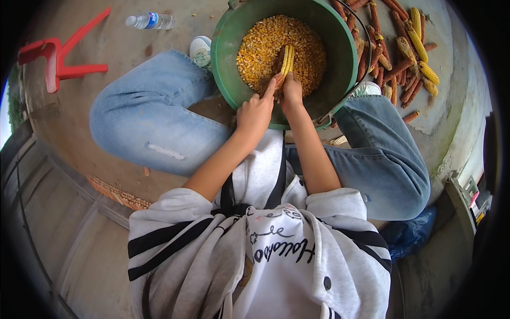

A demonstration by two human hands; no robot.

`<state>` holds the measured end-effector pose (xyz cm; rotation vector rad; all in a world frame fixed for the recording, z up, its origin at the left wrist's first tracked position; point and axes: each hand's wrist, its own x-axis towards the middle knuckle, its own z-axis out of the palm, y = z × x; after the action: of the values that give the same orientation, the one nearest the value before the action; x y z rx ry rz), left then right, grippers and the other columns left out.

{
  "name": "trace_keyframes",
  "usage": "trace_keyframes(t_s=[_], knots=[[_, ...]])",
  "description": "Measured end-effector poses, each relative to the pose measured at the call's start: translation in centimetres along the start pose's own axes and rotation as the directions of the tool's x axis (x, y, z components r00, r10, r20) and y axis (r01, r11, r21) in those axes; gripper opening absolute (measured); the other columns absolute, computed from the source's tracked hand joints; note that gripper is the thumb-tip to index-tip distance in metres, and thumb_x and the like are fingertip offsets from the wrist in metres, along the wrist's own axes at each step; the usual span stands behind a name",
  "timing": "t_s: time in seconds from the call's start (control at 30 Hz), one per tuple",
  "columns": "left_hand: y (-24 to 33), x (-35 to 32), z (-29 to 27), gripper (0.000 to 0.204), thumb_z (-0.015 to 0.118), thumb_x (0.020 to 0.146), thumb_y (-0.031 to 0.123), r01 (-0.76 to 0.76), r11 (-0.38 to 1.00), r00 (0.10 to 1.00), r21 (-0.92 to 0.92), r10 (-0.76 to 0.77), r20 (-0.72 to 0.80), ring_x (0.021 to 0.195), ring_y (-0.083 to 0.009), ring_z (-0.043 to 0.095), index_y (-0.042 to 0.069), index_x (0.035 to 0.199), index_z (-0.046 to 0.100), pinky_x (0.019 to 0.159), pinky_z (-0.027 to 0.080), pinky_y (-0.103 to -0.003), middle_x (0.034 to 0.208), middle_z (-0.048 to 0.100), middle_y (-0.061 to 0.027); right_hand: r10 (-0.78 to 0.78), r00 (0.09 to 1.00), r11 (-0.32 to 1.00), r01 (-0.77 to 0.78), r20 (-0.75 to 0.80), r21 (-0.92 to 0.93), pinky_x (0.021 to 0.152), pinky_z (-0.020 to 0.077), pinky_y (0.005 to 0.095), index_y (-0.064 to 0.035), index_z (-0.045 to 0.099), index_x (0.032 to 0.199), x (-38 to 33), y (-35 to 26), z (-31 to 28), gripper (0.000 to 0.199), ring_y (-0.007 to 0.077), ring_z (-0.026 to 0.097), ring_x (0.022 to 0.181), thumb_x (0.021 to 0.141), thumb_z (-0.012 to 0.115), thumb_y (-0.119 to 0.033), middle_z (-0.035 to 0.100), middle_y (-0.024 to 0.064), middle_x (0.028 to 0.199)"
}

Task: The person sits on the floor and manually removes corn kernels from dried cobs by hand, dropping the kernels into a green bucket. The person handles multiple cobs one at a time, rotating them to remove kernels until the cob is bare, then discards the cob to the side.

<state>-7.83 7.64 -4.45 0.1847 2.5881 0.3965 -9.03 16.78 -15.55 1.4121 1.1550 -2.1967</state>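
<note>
Seated on a concrete floor (95, 122), a person clamps the left hand (256, 113) and right hand (291, 91) around a half-shelled corn cob (286, 61) over a green tub (229, 40) of kernels; husked cobs (406, 48) lie at two o'clock, a water bottle (150, 21) at eleven.

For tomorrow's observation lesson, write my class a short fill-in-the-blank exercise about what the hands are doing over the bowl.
1. Both hands hold a corn cob over a ____ bowl.
2. The bowl is filled with loose yellow ____.
3. The right hand and the left hand grip the cob's ____ end.
4. A plastic ____ lies on the ground beyond the left knee.

Missing words: green; kernels; lower; bottle
</note>
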Motion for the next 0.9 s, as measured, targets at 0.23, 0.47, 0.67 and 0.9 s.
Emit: trace_keyframes(t_s=[0.23,0.47,0.67,0.9], knots=[[-0.2,0.8,-1.1,0.042,0.051,0.085,0.018,0.053,0.998,0.999,-0.025,-0.054,-0.01,0.065,-0.0369,0.06,0.014,0.127,0.045,0.058,0.049,-0.045,0.073,0.061,-0.0198,0.034,0.999,0.999,-0.034,0.013,0.04,0.075,0.0422,0.0341,-0.0019,0.043,0.12,0.5,-0.3,-0.5,0.039,0.0191,0.051,0.088,0.095,0.031,-0.028,0.052,0.0095,0.103],[-0.4,-1.8,-1.0,0.042,0.052,0.085,0.018,-0.056,0.982,0.998,-0.179,0.048,-0.047,0.066,-0.036,0.059,0.018,0.126,0.046,0.059,0.048,-0.044,0.073,0.06,-0.0198,-0.001,1.0,0.998,0.0,0.019,0.058,0.064,0.0437,0.0323,-0.001,0.047,0.11,-0.2,-0.4,0.3,0.033,0.017,0.05,0.07,0.095,0.031,-0.026,0.052,0.0071,0.085],[0.3,-1.6,0.2,0.039,0.051,0.085,0.021,-0.014,1.0,1.0,-0.01,0.014,-0.013,0.063,-0.036,0.06,0.021,0.124,0.048,0.057,0.049,-0.045,0.067,0.06,-0.0176,0.042,0.998,0.999,-0.042,-0.053,0.004,0.066,0.0438,0.0322,-0.0014,0.045,0.115,0.2,-0.4,-0.6,0.035,0.0176,0.052,0.077,0.095,0.032,-0.027,0.053,0.0084,0.092],[-1.5,-0.6,-3.1,0.041,0.051,0.085,0.023,0.044,0.995,0.997,-0.088,-0.049,-0.052,0.07,-0.0371,0.06,0.021,0.125,0.046,0.063,0.048,-0.047,0.079,0.062,-0.0186,0.086,0.993,0.975,-0.101,0.079,0.198,0.078,0.0472,0.0407,0.0018,0.045,0.115,0.0,-1.1,0.3,0.036,0.0252,0.056,0.093,0.095,0.032,-0.025,0.054,0.0141,0.106]])
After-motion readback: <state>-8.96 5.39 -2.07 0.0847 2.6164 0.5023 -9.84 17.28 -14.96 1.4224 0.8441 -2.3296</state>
